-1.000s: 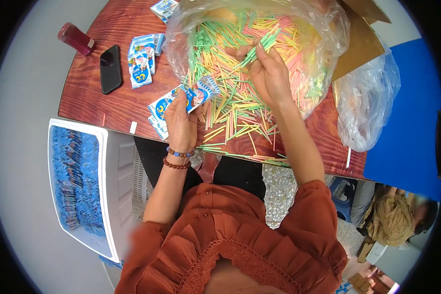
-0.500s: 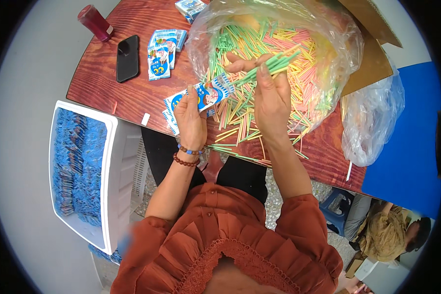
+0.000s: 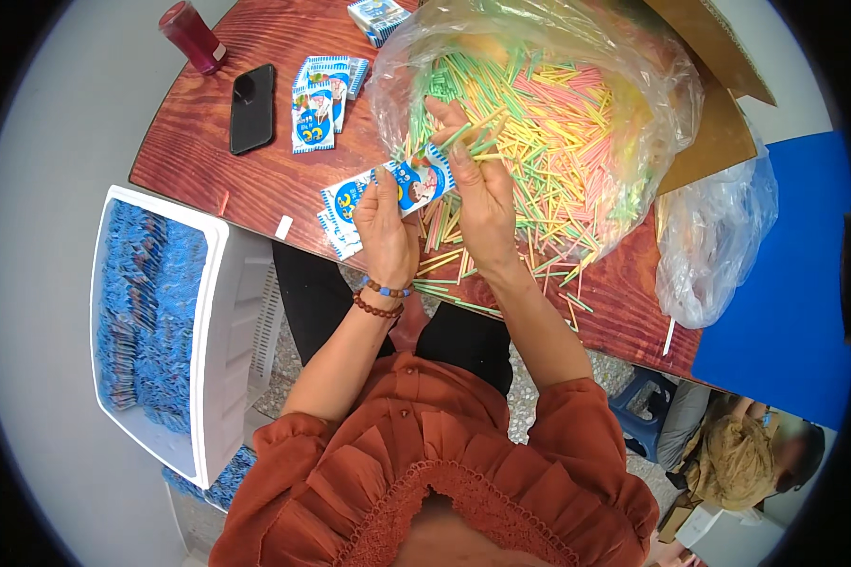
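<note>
My left hand [image 3: 386, 227] is closed on a blue-and-white printed packet [image 3: 425, 180], with at least one more packet [image 3: 338, 236] beneath it over the table edge. At the packet's upper right end is my right hand [image 3: 482, 194], its thumb against the packet. A small bunch of thin candy sticks [image 3: 485, 137], green and yellow, lies in its fingers, their lower ends by the packet's mouth. How far they reach inside is hidden. Behind both hands spreads a heap of pink, yellow and green candy sticks [image 3: 558, 142] in a large clear plastic bag [image 3: 397, 71].
On the red wood-grain table [image 3: 194, 170] lie a black phone [image 3: 252, 109], several flat packets [image 3: 314, 118], a packet stack [image 3: 378, 19] and a red jar [image 3: 192, 38]. A white bin [image 3: 208, 350] of blue packets stands left. Right are a cardboard flap [image 3: 714, 142], another clear bag [image 3: 714, 255] and a person [image 3: 738, 454].
My right hand has moved left and down, bringing the candy sticks to the packet's end. Fewer sticks show above its fingers. My left hand has shifted slightly right.
</note>
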Demonstrator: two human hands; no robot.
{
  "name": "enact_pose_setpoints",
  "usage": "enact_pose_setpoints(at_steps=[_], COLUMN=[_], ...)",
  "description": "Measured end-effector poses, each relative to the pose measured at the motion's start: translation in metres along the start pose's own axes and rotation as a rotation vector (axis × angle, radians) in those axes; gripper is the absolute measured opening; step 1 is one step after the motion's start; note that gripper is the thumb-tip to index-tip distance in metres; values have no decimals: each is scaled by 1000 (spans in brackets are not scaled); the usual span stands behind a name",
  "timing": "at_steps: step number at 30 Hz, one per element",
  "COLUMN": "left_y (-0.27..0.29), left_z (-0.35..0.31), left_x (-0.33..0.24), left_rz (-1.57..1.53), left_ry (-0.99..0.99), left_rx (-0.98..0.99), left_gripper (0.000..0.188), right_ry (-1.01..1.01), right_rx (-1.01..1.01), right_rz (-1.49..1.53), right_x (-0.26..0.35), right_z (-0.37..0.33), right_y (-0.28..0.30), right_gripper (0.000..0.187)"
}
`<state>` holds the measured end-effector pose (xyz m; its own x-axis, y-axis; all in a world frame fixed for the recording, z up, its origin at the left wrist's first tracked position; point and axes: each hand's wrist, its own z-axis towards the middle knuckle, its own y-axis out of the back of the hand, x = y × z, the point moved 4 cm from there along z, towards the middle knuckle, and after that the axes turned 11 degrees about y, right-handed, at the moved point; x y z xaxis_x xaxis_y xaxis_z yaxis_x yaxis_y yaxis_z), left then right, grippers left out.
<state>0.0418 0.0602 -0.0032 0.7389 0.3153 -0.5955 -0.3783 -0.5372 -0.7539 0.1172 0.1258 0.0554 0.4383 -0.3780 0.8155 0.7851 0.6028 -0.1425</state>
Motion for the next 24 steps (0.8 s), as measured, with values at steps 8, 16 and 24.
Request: enact_pose_setpoints(at_steps=[8,16,24], left_y=[9,7,10], left_z=[8,14,22], left_x=[8,12,20], left_rz=[-33,0,90], left_ry=[-10,-40,-69], left_rx=[51,45,96], left_gripper=[27,24,27], right_ry=[-143,-114,-132], right_rx=[-46,-43,9], right_rz=[359,270,151], right_x=[-4,-9,-2], right_z=[10,11,13], right_y=[5,11,19], right_gripper=[37,34,42])
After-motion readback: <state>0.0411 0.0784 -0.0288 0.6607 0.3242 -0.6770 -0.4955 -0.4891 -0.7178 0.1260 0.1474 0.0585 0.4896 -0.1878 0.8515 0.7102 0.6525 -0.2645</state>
